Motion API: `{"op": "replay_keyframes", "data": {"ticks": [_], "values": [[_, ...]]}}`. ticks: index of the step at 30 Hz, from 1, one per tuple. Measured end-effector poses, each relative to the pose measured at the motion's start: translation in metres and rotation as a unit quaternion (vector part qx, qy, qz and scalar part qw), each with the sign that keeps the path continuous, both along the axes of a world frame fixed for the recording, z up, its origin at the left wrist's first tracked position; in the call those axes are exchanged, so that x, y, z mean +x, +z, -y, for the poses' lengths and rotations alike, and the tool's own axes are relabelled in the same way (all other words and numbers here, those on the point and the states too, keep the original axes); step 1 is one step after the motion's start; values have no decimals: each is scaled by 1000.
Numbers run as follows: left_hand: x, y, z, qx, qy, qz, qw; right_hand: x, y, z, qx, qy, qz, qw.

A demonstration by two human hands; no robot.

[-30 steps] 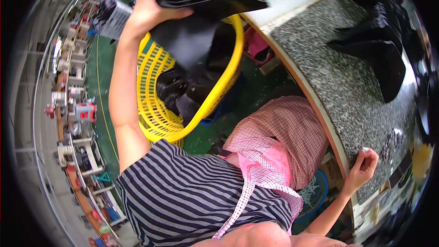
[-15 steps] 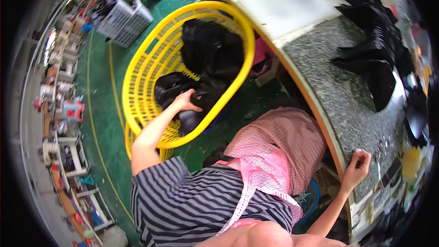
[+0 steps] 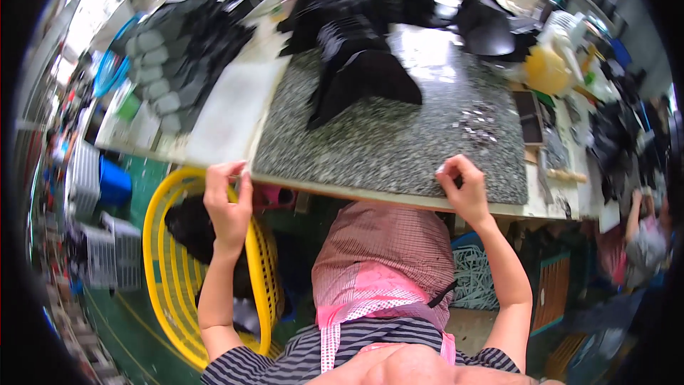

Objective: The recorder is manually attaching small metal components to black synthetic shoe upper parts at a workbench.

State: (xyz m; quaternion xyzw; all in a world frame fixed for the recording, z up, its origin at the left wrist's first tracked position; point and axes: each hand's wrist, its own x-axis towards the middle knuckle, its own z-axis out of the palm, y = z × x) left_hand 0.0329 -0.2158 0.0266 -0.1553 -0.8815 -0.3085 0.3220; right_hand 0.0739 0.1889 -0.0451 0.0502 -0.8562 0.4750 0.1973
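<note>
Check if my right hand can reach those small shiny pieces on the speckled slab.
Probably yes: the right hand is near the front edge of the speckled slab, the shiny pieces lie farther in, and nothing visible stands between.

This is a workshop: stone-topped worktable [image 3: 342,153], stacked black sheets [image 3: 356,75], grey crates [image 3: 127,257].

In the upper centre, the sheets [image 3: 374,78] are black, the slab [image 3: 342,153] speckled grey. Lower left, the basket [image 3: 261,292] is yellow. Lower centre, the apron [image 3: 385,242] is checked red-brown and pink, the shirt [image 3: 296,358] striped grey and black.
</note>
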Motion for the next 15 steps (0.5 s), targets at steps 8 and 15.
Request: {"op": "replay_keyframes", "data": {"ticks": [8,15], "values": [[-32,-9,-177,57,-332,60,940,-23,29,-48,55,-104,-10,993],[-22,-38,-214,61,-408,142,900,-76,21,-57,326,-3,-88,941]]}}
